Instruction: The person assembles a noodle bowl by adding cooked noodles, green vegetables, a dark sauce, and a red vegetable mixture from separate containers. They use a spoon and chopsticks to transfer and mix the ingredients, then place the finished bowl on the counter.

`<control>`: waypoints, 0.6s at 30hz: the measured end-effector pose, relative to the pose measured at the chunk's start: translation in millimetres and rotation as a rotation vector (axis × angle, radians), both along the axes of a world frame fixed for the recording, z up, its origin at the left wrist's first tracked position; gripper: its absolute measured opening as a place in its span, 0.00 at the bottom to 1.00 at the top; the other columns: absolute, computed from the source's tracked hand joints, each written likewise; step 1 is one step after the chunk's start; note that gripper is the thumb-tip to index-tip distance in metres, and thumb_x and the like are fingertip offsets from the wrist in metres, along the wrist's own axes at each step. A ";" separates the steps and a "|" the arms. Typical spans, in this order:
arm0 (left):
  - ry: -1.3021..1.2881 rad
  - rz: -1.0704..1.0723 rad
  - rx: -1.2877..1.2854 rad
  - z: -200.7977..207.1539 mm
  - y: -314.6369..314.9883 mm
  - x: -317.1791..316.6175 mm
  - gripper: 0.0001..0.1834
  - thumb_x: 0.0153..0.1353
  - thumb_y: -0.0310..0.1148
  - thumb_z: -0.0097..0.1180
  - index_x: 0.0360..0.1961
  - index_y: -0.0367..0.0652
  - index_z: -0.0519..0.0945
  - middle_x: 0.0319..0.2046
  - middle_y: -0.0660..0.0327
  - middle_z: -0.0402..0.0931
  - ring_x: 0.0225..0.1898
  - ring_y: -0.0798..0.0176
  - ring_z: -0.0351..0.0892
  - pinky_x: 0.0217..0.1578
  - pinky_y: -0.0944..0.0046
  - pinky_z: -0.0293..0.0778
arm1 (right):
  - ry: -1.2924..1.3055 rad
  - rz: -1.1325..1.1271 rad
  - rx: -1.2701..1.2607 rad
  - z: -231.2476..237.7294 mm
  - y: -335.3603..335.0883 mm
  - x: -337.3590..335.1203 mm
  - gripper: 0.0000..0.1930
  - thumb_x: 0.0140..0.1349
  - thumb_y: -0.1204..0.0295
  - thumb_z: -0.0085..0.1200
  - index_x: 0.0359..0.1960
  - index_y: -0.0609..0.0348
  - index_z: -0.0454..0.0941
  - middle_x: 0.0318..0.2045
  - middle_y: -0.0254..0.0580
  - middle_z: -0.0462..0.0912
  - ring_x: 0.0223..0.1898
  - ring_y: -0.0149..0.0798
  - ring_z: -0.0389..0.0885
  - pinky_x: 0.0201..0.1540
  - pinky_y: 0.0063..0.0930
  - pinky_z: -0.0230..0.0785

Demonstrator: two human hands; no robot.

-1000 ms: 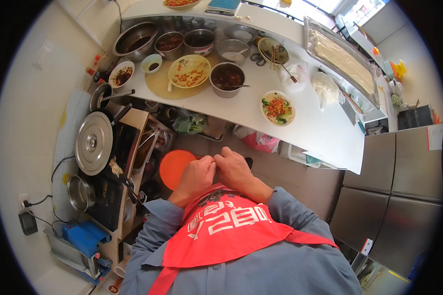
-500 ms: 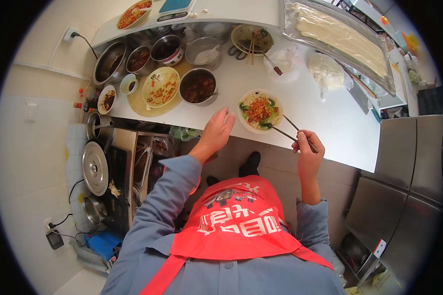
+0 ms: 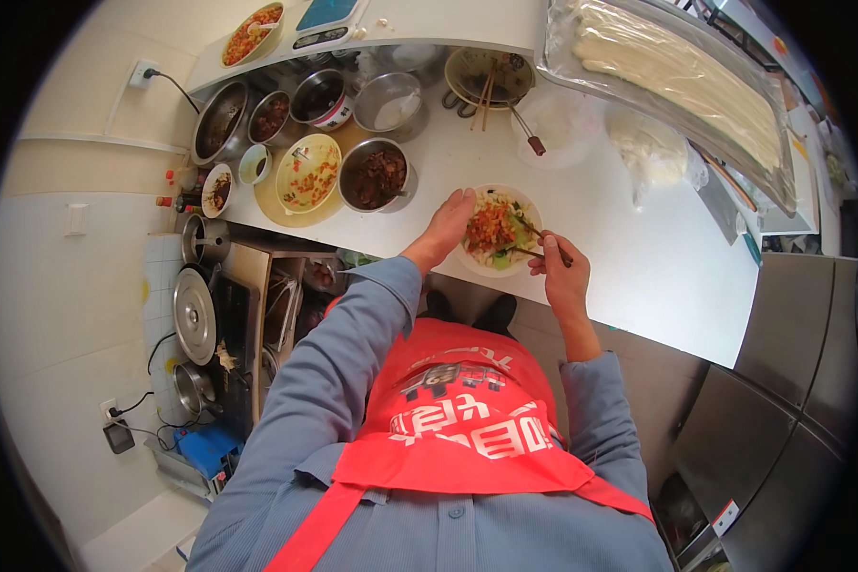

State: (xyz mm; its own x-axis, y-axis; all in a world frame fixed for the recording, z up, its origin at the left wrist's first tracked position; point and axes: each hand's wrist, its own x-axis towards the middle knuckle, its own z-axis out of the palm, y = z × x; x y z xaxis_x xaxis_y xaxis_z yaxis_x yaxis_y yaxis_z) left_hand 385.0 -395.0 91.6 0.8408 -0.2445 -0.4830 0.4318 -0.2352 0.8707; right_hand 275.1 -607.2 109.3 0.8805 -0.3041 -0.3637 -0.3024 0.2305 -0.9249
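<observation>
Round white bowl (image 3: pixel 494 273) on smooth white counter (image 3: pixel 639 276) holds lumpy red-orange bits (image 3: pixel 491 222), green leaves (image 3: pixel 520 236). Right hand (image 3: pixel 565 276), bowl's four o'clock, grips thin dark chopsticks (image 3: pixel 534 230), tips among leaves. Left hand (image 3: pixel 445 229), nine o'clock, fingers straight, grips nothing; cannot tell if touching rim. Round metal pot (image 3: pixel 409 191) of dark lumps (image 3: pixel 377 178), ten o'clock.

Free rm on counter (image 3: pixel 658 276) R of food bowl (image 3: pixel 486 268), w/ pot (image 3: pixel 403 198) L & tray (image 3: pixel 658 112) far R in way
</observation>
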 end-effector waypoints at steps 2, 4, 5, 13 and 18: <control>0.018 0.006 -0.047 -3.4 0.1 1.2 0.51 0.71 0.64 0.42 0.75 0.26 0.49 0.77 0.43 0.47 0.78 0.52 0.46 0.75 0.61 0.45 | -0.004 -0.059 0.016 -10.0 6.1 3.1 0.15 0.74 0.67 0.52 0.46 0.73 0.80 0.35 0.47 0.85 0.28 0.32 0.83 0.31 0.26 0.79; 0.032 0.019 -0.070 -5.5 0.3 2.4 0.52 0.71 0.64 0.42 0.75 0.26 0.47 0.77 0.43 0.46 0.79 0.52 0.44 0.75 0.61 0.45 | -0.018 -0.121 0.088 -17.6 10.9 6.0 0.16 0.74 0.67 0.52 0.42 0.74 0.79 0.33 0.49 0.85 0.29 0.35 0.85 0.33 0.28 0.82; 0.033 0.025 -0.073 -6.1 -0.2 2.3 0.52 0.71 0.64 0.42 0.75 0.26 0.47 0.77 0.43 0.46 0.79 0.52 0.44 0.75 0.61 0.44 | -0.034 -0.149 0.124 -19.9 10.8 6.9 0.16 0.74 0.67 0.53 0.41 0.74 0.79 0.33 0.50 0.85 0.30 0.37 0.85 0.33 0.30 0.82; 0.058 0.060 -0.111 -1.5 -0.5 -0.8 0.49 0.73 0.62 0.39 0.75 0.27 0.49 0.77 0.45 0.48 0.78 0.53 0.46 0.75 0.61 0.44 | -0.053 -0.166 0.263 -12.6 4.4 12.5 0.16 0.73 0.67 0.54 0.41 0.75 0.78 0.35 0.53 0.85 0.31 0.41 0.86 0.36 0.32 0.84; 0.092 0.101 -0.132 0.7 -1.0 -5.5 0.42 0.76 0.57 0.40 0.76 0.33 0.51 0.77 0.51 0.49 0.78 0.57 0.46 0.75 0.60 0.44 | -0.065 0.015 -0.041 18.6 24.0 26.0 0.13 0.72 0.69 0.55 0.40 0.71 0.80 0.30 0.46 0.85 0.27 0.34 0.84 0.30 0.25 0.78</control>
State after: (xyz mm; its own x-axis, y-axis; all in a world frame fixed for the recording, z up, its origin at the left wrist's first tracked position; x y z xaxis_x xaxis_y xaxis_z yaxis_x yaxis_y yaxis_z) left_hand 379.5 -395.9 92.3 0.8180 -0.2277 -0.5283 0.5267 -0.0729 0.8469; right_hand 301.1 -583.2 127.9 0.9062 -0.3043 -0.2936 -0.2449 0.1884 -0.9511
